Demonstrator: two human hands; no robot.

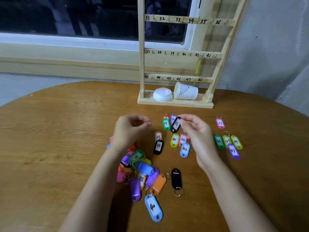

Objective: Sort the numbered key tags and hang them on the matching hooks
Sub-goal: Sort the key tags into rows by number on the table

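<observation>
Wooden and pale, the key rack [175, 103] stands at the far side of the round brown counter [50, 139]. Its three visible rails are inked 31 to 36, 37 to 42 and 43 to 48. One yellow tag [198, 66] hangs edge-on from the rack's hook at 41. On the rack's base lie a stack of white lids [162, 94] and, to their right, a paper cup [185, 92] tipped on its side.

Just in front of the rack's base, the right hand [197, 131] has its grip clamped on the black tag 36 [175, 125]. Thumb and fingertip pinch its top end, so it hangs tilted from the fingers. Left of it, also before the rack, the left hand [130, 128] is raised with its fingers curled toward the thumb; whether that grip holds anything cannot be told.

Sorted tags lie face up in small groups in front of the rack. Nearest its base are the green tag 29 [166, 124] and the purple tag 30 [173, 118], beside the held one. A little farther from the rack lie the orange tag 39 [158, 136] touching the black tag 39 [158, 146], then the yellow-green tag 41 [174, 140], the pink tag 42 [183, 139] and the blue tag 42 [185, 149]. Off the rack's right end the pink tag 37 [220, 123] lies alone. Beyond it lie the green tag 46 [219, 141], the yellow tag 48 [236, 141] and the purple tag 47 [233, 151].

Farthest from the rack, an unsorted heap of tags [142, 168] lies partly under the left forearm. A black face-down tag [176, 178] is to the heap's right, and the blue tag 40 [153, 207] is closest to the person.
</observation>
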